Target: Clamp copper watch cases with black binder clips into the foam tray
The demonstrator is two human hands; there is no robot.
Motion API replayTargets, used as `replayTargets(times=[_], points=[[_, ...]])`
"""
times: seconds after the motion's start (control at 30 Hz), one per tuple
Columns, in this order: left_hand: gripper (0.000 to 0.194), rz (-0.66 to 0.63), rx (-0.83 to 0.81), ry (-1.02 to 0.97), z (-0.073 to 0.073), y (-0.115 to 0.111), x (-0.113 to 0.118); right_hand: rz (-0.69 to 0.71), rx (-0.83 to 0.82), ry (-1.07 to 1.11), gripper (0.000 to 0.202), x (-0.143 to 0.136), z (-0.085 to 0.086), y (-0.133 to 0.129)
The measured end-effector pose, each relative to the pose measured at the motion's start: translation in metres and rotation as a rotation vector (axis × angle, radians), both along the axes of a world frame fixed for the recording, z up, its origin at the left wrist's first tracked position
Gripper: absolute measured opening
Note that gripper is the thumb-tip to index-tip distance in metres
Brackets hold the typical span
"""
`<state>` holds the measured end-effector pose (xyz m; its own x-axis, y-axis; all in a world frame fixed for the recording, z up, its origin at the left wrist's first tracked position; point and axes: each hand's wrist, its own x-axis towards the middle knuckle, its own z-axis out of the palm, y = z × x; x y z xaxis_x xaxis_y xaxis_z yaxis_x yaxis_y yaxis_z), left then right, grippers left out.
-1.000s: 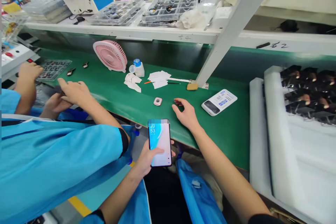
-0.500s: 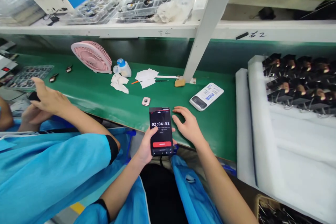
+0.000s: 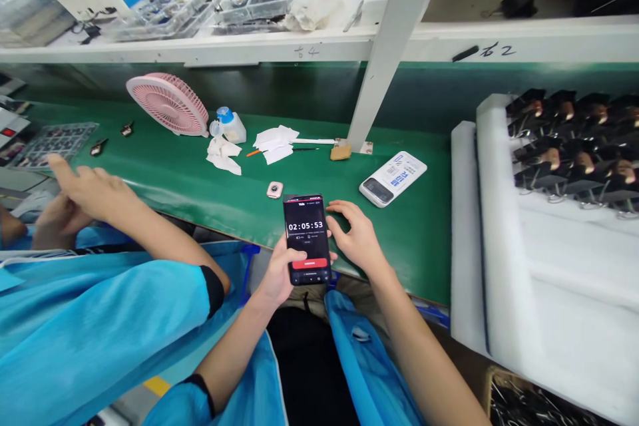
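Observation:
My left hand [image 3: 279, 269] holds a black smartphone [image 3: 306, 238] upright at the near edge of the green bench [image 3: 200, 180]; its screen shows a running timer and a red button. My right hand [image 3: 355, 237] rests just right of the phone on the bench edge, fingers loosely spread, holding nothing. A small pink square device [image 3: 274, 190] lies on the mat just beyond the phone. A white power bank [image 3: 393, 178] lies to the right of it.
A co-worker in a blue coat [image 3: 90, 319] sits at my left, their hands [image 3: 84, 190] over the bench. A pink fan [image 3: 168, 104], a small bottle [image 3: 228, 126], paper wipes [image 3: 274, 142], white foam trays [image 3: 539, 246] with black parts at right, a shelf post [image 3: 379, 60].
The phone screen went from a light lock screen to a dark timer, which now reads a second later. My left hand lifted the phone toward the bench; my right hand drew back beside it.

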<state>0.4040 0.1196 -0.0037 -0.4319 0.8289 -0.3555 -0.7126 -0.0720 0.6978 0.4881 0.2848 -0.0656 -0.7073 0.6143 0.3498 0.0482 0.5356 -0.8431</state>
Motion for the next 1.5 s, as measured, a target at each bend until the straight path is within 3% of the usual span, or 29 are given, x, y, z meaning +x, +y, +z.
replayTargets(times=[0.37,0.73,1.1,1.4,1.5], points=[[0.061,-0.029,-0.042,0.057,-0.009,0.005,0.002,0.021,0.019,-0.011,0.016,0.001,0.002,0.0],[0.077,-0.053,-0.058,0.049,-0.018,0.005,-0.002,0.021,0.039,-0.014,0.017,0.001,-0.002,0.0],[0.06,-0.062,-0.08,0.082,-0.016,0.006,-0.002,0.022,0.027,-0.014,0.016,0.001,-0.002,0.0],[0.082,-0.065,-0.036,0.028,-0.017,0.002,-0.002,0.019,0.033,-0.005,0.015,0.001,-0.002,0.0],[0.077,-0.13,0.013,-0.059,-0.017,-0.007,-0.003,0.017,0.035,0.0,0.014,0.002,-0.001,0.0]])
